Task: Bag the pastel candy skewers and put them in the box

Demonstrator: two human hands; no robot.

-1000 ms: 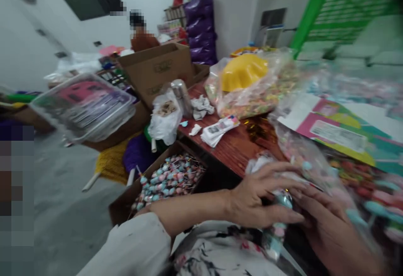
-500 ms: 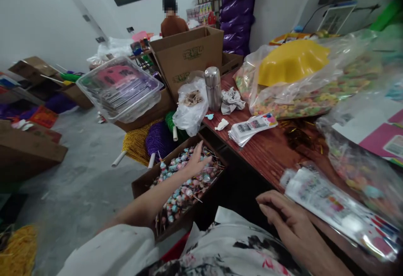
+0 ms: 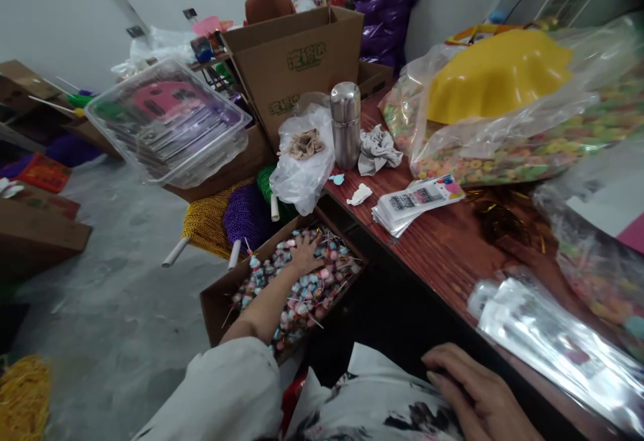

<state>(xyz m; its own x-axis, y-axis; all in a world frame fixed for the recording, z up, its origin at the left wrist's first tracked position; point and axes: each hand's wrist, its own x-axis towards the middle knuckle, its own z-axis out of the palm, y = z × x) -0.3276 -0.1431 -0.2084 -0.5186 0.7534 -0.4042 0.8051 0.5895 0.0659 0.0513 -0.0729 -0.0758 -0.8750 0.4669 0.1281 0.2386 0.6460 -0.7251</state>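
My left hand [image 3: 304,254] lies with fingers spread on a heap of small pink, pale blue and white sweets on sticks [image 3: 306,293]. They fill an open cardboard box [image 3: 214,307] beside the table's edge. Whether a sweet is pinched under the palm cannot be seen. My right hand [image 3: 475,384] hovers over my lap by the table edge, loosely curved with thumb and fingers apart and nothing in it. Close to it, on the table, is a pile of shiny printed plastic bags [image 3: 548,333]. A smaller stack of printed bags [image 3: 415,203] lies further back.
A steel flask [image 3: 345,125], crumpled paper [image 3: 380,149] and a white plastic bag [image 3: 306,172] stand near the box. Big clear bags of coloured rings [image 3: 477,166] cover the table's back. Left are a clear plastic tub [image 3: 171,125] and purple cord [image 3: 249,216]. Another person [image 3: 269,1] sits beyond.
My left hand has come down from above the box onto the sweets, its fingers spreading. My right hand stays by the table edge. The view has tilted downward a little.
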